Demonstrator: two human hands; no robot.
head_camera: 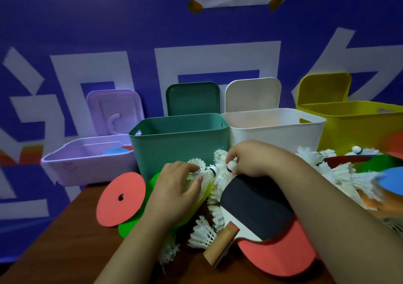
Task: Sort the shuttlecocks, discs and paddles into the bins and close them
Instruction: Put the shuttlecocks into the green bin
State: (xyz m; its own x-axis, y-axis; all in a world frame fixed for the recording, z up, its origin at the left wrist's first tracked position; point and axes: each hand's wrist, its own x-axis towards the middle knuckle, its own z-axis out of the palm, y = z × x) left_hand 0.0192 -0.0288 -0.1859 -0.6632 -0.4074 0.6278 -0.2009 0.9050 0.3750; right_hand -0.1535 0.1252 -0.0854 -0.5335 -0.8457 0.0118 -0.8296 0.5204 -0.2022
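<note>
White shuttlecocks lie in a pile on the brown table in front of the green bin (pixel 178 144). My left hand (pixel 176 187) holds one shuttlecock (pixel 197 163) between thumb and fingers. My right hand (pixel 250 159) pinches another shuttlecock (pixel 231 165) by its cork. A black paddle (pixel 255 209) with a wooden handle lies under my right forearm, on top of a red disc (pixel 281 253). Another red disc (pixel 120 198) and a green disc (pixel 128 227) lie to the left. More shuttlecocks (pixel 314 159) and discs sit at the right.
Four open bins stand in a row at the back: a lilac bin (pixel 87 161) holding a blue disc, the green one, a white bin (pixel 277 129) and a yellow bin (pixel 359 126). Their lids lean against the blue wall. The table's left edge runs diagonally.
</note>
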